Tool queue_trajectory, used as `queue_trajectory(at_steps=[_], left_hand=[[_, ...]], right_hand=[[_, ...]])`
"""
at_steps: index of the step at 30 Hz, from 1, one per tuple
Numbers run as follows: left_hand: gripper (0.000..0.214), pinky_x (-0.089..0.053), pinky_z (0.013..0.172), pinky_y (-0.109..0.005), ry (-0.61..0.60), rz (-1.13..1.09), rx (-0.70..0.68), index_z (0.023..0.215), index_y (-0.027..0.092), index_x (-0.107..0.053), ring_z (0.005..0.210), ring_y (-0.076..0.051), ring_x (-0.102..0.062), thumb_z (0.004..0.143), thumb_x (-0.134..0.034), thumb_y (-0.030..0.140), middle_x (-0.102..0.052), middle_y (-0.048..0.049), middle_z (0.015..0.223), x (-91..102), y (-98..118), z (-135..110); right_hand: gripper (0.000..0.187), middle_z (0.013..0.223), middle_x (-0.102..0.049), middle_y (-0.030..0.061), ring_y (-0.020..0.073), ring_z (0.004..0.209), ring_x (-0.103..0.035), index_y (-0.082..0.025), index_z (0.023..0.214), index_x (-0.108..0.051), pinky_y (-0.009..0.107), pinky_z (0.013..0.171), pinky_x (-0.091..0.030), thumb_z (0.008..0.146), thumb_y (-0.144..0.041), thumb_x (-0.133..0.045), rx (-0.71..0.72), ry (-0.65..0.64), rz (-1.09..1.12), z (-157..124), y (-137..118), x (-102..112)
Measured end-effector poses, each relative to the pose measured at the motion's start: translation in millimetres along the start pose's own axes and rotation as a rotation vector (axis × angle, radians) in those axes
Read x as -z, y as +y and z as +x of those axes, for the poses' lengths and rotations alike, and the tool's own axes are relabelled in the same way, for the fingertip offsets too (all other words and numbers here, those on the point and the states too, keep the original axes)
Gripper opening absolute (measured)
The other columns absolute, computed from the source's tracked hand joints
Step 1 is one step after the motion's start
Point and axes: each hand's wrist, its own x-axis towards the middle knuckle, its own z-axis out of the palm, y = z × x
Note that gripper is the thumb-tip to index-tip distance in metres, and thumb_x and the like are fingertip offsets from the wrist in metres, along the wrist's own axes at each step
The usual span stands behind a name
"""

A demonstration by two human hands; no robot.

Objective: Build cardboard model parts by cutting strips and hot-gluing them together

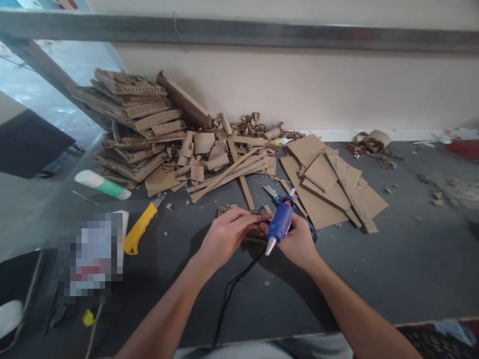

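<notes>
My right hand (301, 242) is closed around a blue hot glue gun (281, 222), its metal nozzle tilted down toward me and a glue stick showing at its far end. My left hand (228, 232) grips a small layered corrugated cardboard piece (226, 210) on the table, fingers bent over its top. Both hands' fingertips meet above that piece and partly cover it, so the exact contact there is hidden. Just beyond the glue gun lies a blue utility knife (275, 193), partly covered by my right hand. A black cord (230, 289) runs across the table toward my body.
A stack of corrugated cardboard (138, 117) stands at the back left, beside curled scraps and strips (224, 174). Flat cardboard sheets (322, 184) lie to the right. On the left are a yellow utility knife (141, 227), a white-and-green glue tube (103, 184) and a blurred-out item (93, 254).
</notes>
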Motion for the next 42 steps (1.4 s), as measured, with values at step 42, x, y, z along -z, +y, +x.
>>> queue_trajectory(at_steps=[42], left_hand=[[0.013, -0.051, 0.079, -0.036, 0.090, 0.438, 0.243, 0.096, 0.021, -0.070, 0.088, -0.021, -0.067, 0.096, -0.059, 0.026, -0.076, -0.0038, 0.090, 2.4, -31, -6]], right_hand=[[0.020, 0.077, -0.071, 0.0040, 0.0142, 0.064, -0.068, -0.015, 0.098, -0.066, 0.024, 0.055, -0.046, 0.091, -0.032, -0.060, 0.707, 0.304, -1.235, 0, 6, 34]])
